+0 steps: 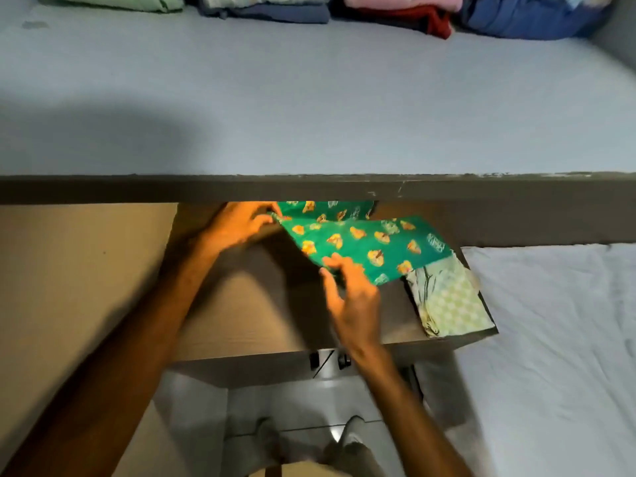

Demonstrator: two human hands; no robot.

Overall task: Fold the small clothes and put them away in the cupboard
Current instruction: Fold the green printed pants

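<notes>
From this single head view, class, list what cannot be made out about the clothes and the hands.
- Green printed cloth: its far end is hidden under the dark shelf edge.
- Left hand: fingertips are hidden behind the cloth's corner.
- Folded clothes stacks at the shelf's back: cut off by the top edge of the picture.
- Right hand: motion blur hides how its fingers grip.

We count two hands, the left hand [237, 223] and the right hand [352, 297], and one green printed cloth [361, 242]. We see one folded checked cloth [451, 301] and four piles of clothes: green [113, 1], blue-grey [268, 8], red-pink [402, 13] and blue [526, 18].
</notes>
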